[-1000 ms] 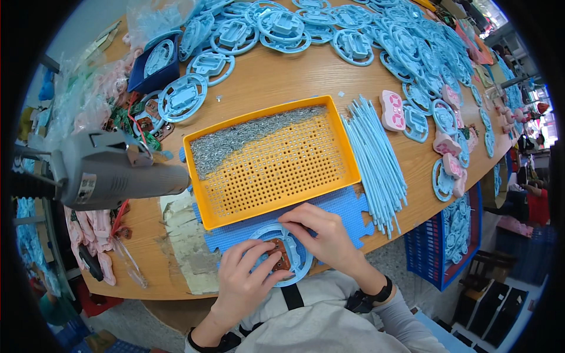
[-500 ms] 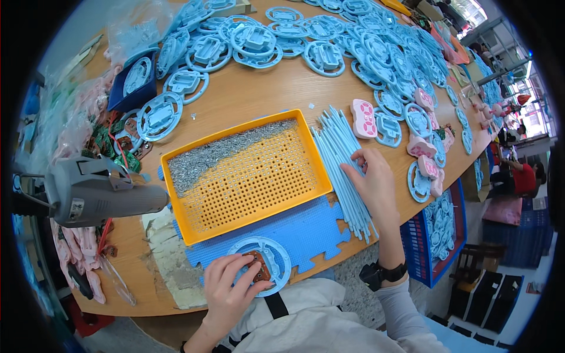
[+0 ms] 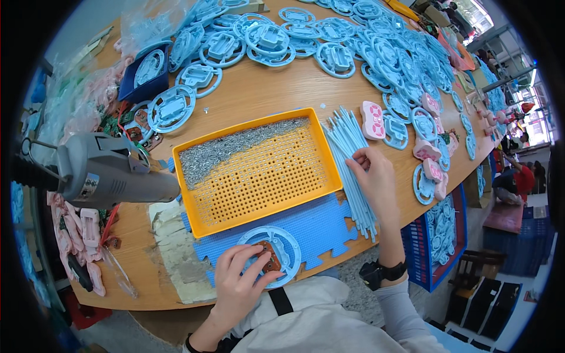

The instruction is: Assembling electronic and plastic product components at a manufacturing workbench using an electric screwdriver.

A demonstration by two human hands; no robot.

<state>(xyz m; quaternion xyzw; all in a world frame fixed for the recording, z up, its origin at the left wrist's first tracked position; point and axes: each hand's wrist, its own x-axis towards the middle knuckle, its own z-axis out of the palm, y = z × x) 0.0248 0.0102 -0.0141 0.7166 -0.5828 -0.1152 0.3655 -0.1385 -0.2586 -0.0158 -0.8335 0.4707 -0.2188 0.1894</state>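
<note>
At the table's near edge lies a light-blue plastic steering-wheel shell, flat on the mat and overhanging it slightly. A brown circuit board sits in its middle. My left hand grips the shell and board, fingertips on the board and thumb at the near rim. To the right, my right hand is over a bundle of thin light-blue sticks, thumb and forefinger pinched together. Whether a stick is between those fingertips is too small to make out.
A yellow perforated tray of small screws stands on a blue foam mat. At left is a grey tool. Many blue shells pile up behind; pink-white pieces lie at right, above a blue crate.
The whole view has shifted slightly, so the table things sit farther right in it. My right hand's fingers have closed a little more; my left hand keeps its hold on the shell.
</note>
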